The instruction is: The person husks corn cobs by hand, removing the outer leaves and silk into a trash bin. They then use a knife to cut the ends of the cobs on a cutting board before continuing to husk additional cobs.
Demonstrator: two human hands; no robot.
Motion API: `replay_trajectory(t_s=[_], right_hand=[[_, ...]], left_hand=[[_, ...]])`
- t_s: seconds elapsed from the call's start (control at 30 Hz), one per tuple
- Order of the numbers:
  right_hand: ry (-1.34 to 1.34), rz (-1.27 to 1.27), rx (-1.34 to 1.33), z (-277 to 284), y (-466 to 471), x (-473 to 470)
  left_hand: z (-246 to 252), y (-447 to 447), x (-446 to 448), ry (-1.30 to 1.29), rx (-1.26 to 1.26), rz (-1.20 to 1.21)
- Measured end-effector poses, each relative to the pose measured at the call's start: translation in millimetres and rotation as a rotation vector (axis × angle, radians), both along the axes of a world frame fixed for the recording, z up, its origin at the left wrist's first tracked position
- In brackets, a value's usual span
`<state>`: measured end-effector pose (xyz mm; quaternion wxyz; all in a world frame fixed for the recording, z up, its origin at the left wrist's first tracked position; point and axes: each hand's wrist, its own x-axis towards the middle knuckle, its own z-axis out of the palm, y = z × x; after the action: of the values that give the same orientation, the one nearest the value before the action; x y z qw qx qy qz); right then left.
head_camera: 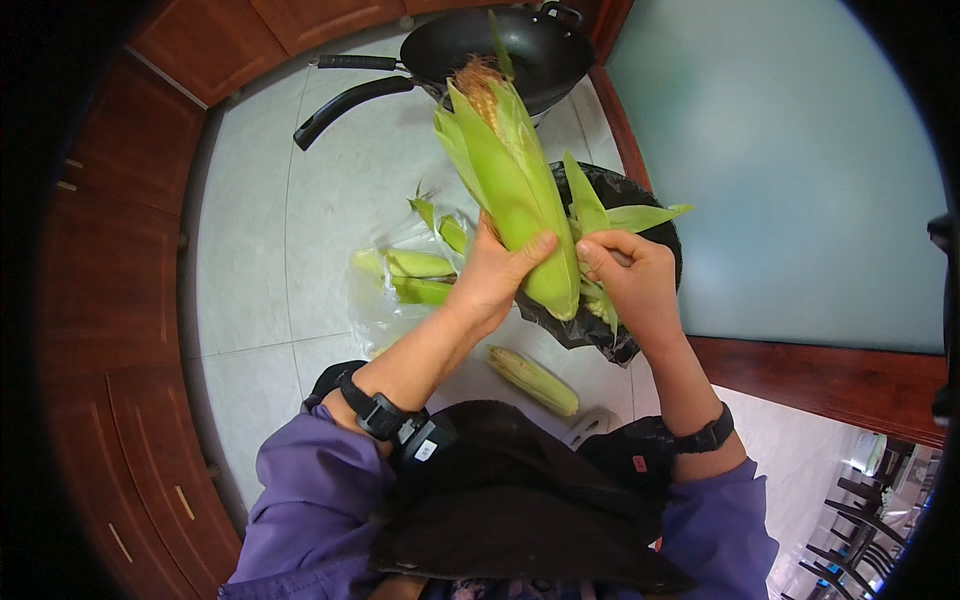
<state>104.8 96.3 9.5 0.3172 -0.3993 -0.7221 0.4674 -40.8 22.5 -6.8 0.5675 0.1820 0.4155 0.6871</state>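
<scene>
My left hand (499,274) grips a large ear of corn (517,195) by its lower part, thumb across the green husk. The ear slants upward, its tip parted to show yellow kernels and brown silk. Beside the ear's base is my right hand (630,277), its thumb and forefinger drawn together. Whether they pinch a husk leaf cannot be made out. Loose green husk leaves (589,195) lie below that hand in a bin lined with a black plastic bag (660,225). Another ear of corn (534,380), with pale husk, lies on the floor near me.
A clear plastic bag (375,319) with husked-in corn (420,264) rests on the tiled floor (247,262) at left. Beyond are black pans (495,45) with handles pointing left. Wooden cabinets (112,277) line the left; a frosted panel (780,187) stands at right.
</scene>
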Motion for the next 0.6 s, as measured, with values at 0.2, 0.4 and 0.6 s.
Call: replay_trajectory(t_s=[0.2,0.4,0.6], right_hand=[[-0.103,0.093,0.298,-3.3,-10.6,-4.2],[-0.119,0.154,0.179,0.1,-8.1,-1.9],[-0.129,0.183,0.233,-4.2,-4.2,-0.6]], left_hand=[[0.6,2.2,-0.9,0.071,-0.017,0.042],[0.3,-1.5,2.3,0.045,-0.042,0.052],[-5.0,-1.2,1.0,0.057,-0.039,0.039]])
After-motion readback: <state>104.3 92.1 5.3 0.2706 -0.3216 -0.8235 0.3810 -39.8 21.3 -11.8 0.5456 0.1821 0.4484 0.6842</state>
